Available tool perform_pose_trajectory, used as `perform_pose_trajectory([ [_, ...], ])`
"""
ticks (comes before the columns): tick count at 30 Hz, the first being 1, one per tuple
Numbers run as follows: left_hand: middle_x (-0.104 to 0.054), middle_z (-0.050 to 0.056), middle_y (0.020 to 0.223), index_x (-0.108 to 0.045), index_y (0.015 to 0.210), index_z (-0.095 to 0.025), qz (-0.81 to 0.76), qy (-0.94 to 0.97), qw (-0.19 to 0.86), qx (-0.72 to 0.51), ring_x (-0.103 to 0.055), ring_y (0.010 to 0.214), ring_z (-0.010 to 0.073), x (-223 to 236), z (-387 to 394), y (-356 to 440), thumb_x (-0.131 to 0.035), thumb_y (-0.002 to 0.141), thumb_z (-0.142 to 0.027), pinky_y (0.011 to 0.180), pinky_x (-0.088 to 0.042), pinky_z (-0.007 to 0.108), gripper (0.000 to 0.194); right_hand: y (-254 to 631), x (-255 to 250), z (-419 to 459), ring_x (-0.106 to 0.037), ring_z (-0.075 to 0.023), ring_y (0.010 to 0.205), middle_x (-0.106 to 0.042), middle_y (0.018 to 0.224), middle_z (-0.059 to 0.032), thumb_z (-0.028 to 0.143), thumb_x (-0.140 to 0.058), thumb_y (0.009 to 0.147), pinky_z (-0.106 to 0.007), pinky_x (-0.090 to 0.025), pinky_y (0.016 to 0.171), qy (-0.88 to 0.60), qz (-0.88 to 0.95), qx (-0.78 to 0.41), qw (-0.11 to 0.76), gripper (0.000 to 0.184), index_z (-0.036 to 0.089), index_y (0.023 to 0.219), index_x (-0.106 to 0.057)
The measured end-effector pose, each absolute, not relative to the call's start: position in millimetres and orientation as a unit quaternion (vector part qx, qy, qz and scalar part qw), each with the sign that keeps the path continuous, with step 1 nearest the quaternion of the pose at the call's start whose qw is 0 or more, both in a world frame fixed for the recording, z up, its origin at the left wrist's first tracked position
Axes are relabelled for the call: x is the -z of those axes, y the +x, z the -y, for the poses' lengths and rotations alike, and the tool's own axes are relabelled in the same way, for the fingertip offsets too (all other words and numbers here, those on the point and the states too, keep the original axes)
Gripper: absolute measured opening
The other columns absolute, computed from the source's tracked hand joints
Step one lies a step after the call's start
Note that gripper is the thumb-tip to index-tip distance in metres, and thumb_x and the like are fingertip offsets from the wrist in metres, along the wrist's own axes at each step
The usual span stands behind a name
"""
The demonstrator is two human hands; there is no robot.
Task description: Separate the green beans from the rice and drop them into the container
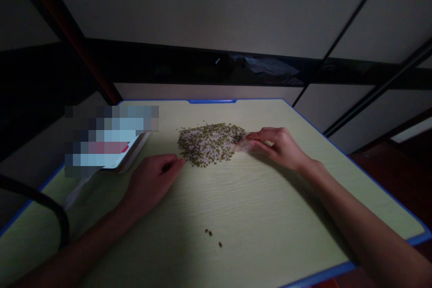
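A flat pile of white grains mixed with small green beans (212, 141) lies on the pale tabletop (189, 202). At the pile's left edge rests my left hand (153, 173), its fingers curled and the thumb tip close to the grains. Whatever it may hold is hidden. My right hand (278, 146) is at the pile's right side, thumb and fingers pinching a clear plastic piece (245, 145). The plastic touches or nearly touches the grains; its exact shape is hard to make out. A few dark beans (210, 233) lie apart near the front.
A tablet or phone-like screen (116, 162), partly blurred out, stands at the table's left edge. A black curved cable or tube (60, 216) crosses the lower left. Blue trim (212, 101) edges the table. Behind it rise pale cabinet panels (202, 9) with a dark gap holding a plastic bag (270, 68).
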State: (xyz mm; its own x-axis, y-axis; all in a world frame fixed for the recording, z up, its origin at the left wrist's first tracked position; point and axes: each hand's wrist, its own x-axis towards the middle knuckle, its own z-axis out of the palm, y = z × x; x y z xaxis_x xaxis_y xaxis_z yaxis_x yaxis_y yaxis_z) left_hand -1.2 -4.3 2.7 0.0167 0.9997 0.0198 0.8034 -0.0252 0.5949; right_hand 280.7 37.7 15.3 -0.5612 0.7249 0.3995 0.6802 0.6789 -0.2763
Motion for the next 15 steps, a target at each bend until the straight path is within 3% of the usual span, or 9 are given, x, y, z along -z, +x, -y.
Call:
perform_pose_trajectory([
  [15,-0.033,-0.005,0.044,-0.033,0.047,-0.021,-0.666,0.674,0.224,-0.229,-0.037,0.046,0.011,-1.8,4.3,-1.1,-0.038,0.074,-0.045,0.048,-0.024,0.025,0.037,275.6,-14.4,-36.2,-0.06,-0.015,0.069,-0.069,0.082,-0.0056,0.029,-0.042,0.089,-0.026,-0.043,0.063,-0.387,0.885,-0.057,0.253,0.03,0.022,0.104,-0.067],
])
